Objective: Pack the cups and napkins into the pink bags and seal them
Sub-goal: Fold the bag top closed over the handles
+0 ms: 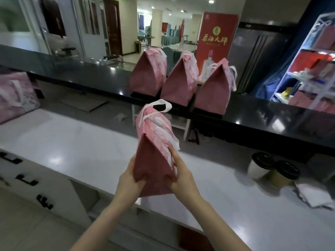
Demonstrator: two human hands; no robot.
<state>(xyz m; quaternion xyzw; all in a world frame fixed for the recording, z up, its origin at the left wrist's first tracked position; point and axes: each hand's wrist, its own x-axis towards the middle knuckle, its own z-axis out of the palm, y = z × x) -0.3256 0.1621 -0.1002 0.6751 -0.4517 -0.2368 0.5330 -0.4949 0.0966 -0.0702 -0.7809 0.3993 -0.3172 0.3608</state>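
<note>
In the lower middle of the frame the left hand [129, 178] and the right hand [181, 176] hold a pink bag [154, 160] between them. Each hand grips a lower corner, with the thumb pressed into the plain near face and the fingers curled round the side. The right fingers lie along the patterned side panel. The bag tips away from the viewer, its top is folded shut into a ridge, and its white handles [159, 105] loop up above it. I cannot tell whether its base touches the white tabletop [72, 142] beneath.

At the lower right of the tabletop a white cup [261, 165] and a tan cup [284, 175], both with black lids, stand touching. White napkins [313, 194] lie just beside them.

Behind, on the raised black counter [90, 78], three closed pink bags stand in a row: the left bag [146, 73], the middle bag [179, 82] and the right bag [213, 91]. Another pink bag lies at the left edge [16, 95].

Farther back are a red banner [217, 38] and, at the right, a white shelf [308, 69] stocked with pink and red bags.
</note>
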